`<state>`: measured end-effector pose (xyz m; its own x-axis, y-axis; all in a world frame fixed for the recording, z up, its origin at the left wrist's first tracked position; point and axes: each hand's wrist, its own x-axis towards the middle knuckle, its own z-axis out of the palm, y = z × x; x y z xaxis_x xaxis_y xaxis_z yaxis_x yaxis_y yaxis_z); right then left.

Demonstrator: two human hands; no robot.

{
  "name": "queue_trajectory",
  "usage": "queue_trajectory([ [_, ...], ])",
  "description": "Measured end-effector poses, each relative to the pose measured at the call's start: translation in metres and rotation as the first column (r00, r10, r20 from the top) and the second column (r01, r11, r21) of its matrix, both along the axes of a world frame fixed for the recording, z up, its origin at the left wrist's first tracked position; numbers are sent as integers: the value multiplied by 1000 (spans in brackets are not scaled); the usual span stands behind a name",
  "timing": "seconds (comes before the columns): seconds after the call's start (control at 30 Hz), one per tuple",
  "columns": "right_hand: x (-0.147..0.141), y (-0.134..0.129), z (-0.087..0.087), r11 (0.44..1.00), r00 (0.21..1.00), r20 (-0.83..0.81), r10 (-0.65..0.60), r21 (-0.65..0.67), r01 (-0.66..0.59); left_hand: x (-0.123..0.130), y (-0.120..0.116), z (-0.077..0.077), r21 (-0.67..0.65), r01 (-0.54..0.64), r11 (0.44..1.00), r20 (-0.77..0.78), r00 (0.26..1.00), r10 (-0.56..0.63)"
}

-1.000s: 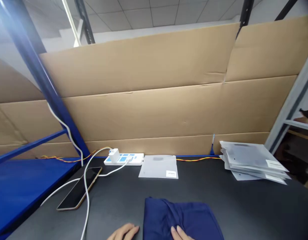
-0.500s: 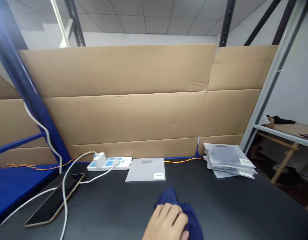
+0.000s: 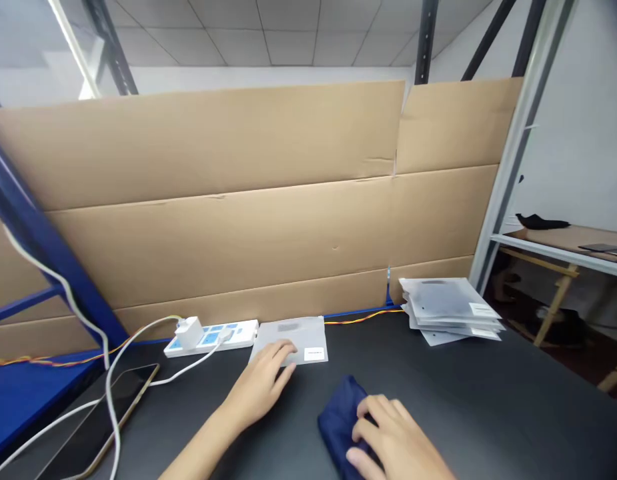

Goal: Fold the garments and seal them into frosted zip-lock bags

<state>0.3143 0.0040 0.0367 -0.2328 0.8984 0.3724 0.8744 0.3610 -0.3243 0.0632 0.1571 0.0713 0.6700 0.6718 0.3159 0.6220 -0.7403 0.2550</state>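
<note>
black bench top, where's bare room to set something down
Bare black bench top lies between the folded navy cloth and the stack of grey plastic bags. Crowded at left: white power strip, white cables, gold-edged black phone.

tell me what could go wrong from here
The left hand is on the grey plastic bag, so the bag could slide into the white power strip. The left forearm could snag the white cable and drag the phone. The navy cloth under the right hand looks bunched and could unfold.

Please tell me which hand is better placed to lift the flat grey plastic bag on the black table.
Probably the left hand: its fingertips rest on the bag, while the right hand lies on navy fabric.
</note>
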Motion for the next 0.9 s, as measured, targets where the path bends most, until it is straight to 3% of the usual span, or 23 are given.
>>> queue_trajectory([
  [0.1, 30, 36, 27, 980, 996, 69, -51, -188, 63, -27, 25, -26, 54, -94, 994, -50, 994, 97],
  [0.17, 54, 62, 34, 960, 991, 120, -61, -264, 91, -36, 26, -33, 40, -98, 994, -56, 993, 100],
  [0.37, 98, 115, 12, 890, 958, 140, -252, -354, 286, -29, 3, -16, -70, -15, 997, -24, 1000, 13],
  [0.47, 107, 112, 3, 854, 964, 40, -264, -455, 253, -28, 5, -20, -47, -11, 999, -21, 1000, 10],
  [0.57, 118, 98, 4, 838, 969, -108, -221, -529, 132, -34, 19, -35, 23, -172, 985, 1, 985, 172],
  [0.67, 132, 86, 10, 804, 966, -195, -168, -594, 20, -44, 31, -45, -7, -285, 959, -10, 959, 285],
  [0.73, 138, 83, 13, 794, 974, -179, -141, -607, 3, -49, 34, -43, -68, -254, 965, -39, 967, 252],
  [0.9, 134, 83, 18, 826, 982, -165, -91, -564, -19, -50, 19, -17, -257, 19, 966, -62, 997, -36],
])
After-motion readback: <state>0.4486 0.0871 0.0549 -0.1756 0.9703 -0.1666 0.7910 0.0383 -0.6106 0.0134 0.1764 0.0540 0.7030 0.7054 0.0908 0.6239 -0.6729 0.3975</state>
